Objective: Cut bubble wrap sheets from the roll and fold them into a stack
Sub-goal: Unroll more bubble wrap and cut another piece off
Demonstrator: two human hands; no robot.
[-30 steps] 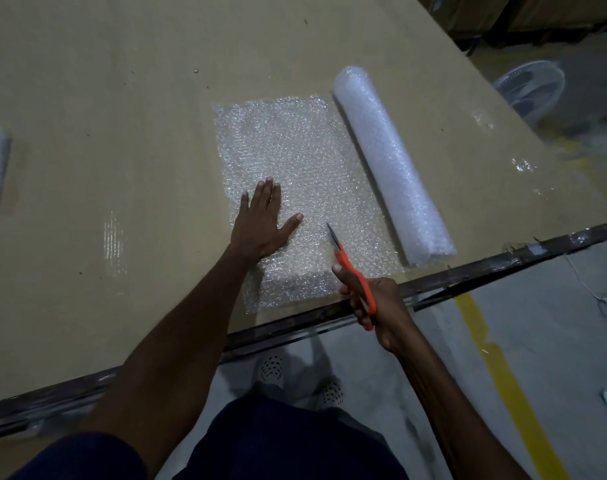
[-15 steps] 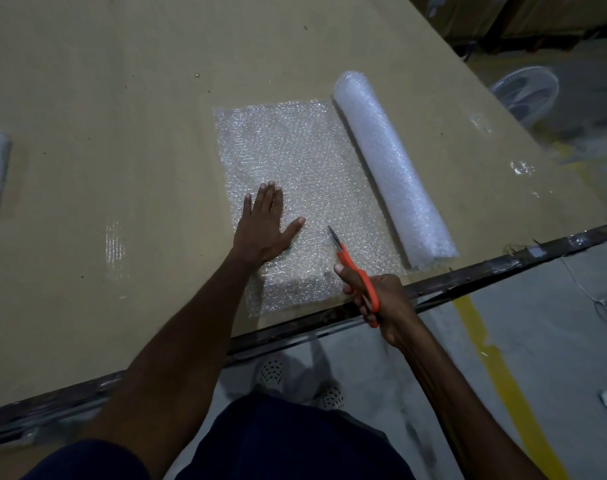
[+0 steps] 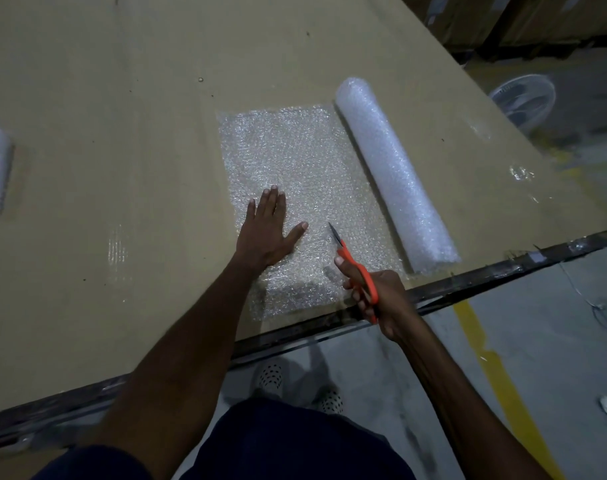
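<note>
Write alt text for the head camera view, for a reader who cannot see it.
A person's left hand presses flat on an unrolled bubble wrap sheet on a tan table, while the right hand grips orange scissors over the sheet's near end. The bubble wrap roll lies along the sheet's right side.

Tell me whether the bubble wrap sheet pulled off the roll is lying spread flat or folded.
Spread flat: the clear bubble wrap sheet lies in one layer on the brown table, the left hand resting on it.
</note>
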